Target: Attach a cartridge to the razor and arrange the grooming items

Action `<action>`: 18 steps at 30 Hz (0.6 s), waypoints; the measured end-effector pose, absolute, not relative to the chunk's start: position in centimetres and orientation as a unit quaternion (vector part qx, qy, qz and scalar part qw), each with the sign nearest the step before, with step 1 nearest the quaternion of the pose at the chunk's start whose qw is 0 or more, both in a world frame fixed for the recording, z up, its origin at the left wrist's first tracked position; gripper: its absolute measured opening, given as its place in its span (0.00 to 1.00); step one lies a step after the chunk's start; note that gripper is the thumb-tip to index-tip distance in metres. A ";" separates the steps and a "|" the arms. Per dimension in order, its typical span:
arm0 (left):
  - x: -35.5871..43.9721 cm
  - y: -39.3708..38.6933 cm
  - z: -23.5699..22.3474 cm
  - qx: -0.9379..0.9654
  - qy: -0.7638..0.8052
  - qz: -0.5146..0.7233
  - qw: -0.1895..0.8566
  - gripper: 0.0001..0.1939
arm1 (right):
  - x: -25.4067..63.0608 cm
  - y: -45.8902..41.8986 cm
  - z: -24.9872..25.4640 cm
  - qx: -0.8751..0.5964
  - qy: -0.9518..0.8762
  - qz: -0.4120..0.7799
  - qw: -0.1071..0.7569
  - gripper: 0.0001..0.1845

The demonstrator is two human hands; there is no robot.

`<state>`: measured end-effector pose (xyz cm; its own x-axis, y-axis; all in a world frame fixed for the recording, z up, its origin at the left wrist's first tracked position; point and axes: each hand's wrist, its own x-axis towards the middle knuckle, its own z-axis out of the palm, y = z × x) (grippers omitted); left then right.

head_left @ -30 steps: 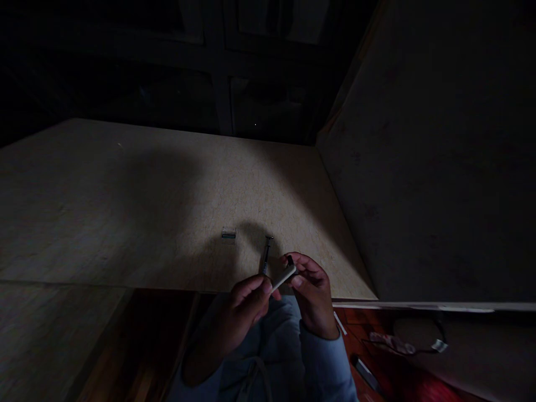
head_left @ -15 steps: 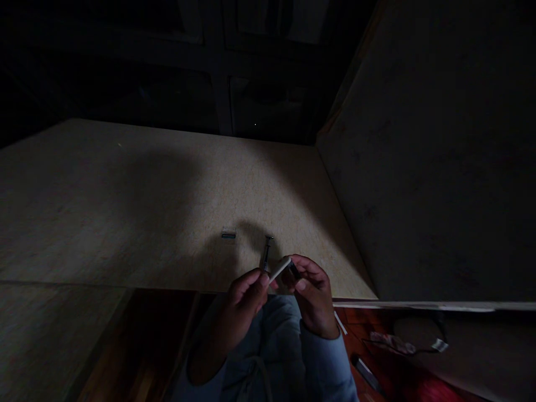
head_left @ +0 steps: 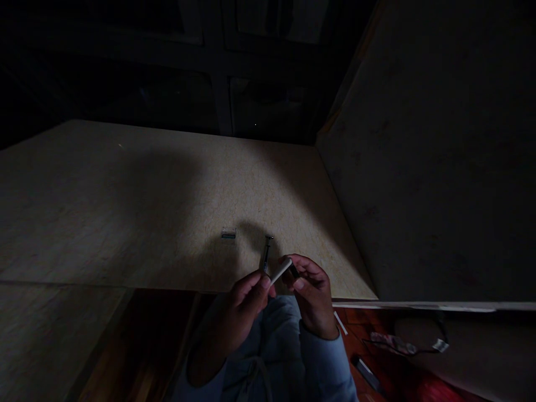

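Dim room; light falls mainly on a pale, veined tabletop (head_left: 251, 184). Against the frame one second earlier: pale stick (head_left: 281, 270) has its far tip shifted slightly up and left, and the small black piece (head_left: 295, 272), then poking up above that tip, now slants down to its right. Clear case (head_left: 228, 233) and dark T-headed tool (head_left: 267, 254) are unchanged in position, the tool's lower end reaching the left fingers; contact there cannot be told. Dark framed cabinet (head_left: 220, 103) behind; grey panel (head_left: 435, 167) along the right; reddish floor (head_left: 355, 326) below. Left hand (head_left: 245, 307) pinches the stick's near end between thumb and fingers, over the table's front edge. Right hand (head_left: 313, 293), palm turned inward, grasps the black piece, thumb beneath, fingers curled behind. Whether stick and piece touch is unclear.
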<state>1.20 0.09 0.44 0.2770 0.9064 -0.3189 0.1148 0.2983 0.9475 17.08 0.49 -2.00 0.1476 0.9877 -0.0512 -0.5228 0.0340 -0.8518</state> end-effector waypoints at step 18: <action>0.2 -0.1 1.0 0.495 0.473 0.276 0.675 0.27 | 17.3 0.7 -2.0 -0.427 -0.354 0.520 0.649 0.18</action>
